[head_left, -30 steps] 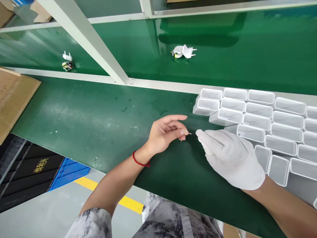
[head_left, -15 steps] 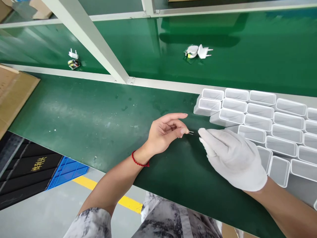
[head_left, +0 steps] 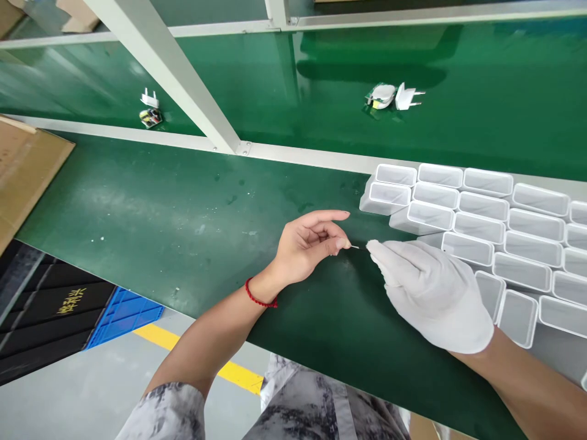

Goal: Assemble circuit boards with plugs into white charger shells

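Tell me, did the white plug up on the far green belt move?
Yes. The white plug slid right along the far belt, farther from the slanted metal post.

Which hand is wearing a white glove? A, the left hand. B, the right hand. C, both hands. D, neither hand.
B: the right hand is covered by a white glove, while the left hand is bare, with a red cord at its wrist, and pinches a thin pin between them.

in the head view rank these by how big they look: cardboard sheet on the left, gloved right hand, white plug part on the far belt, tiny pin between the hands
1. gloved right hand, nearest the camera
2. cardboard sheet, cut off by the frame, so unsure against the hand
3. white plug part
4. pin
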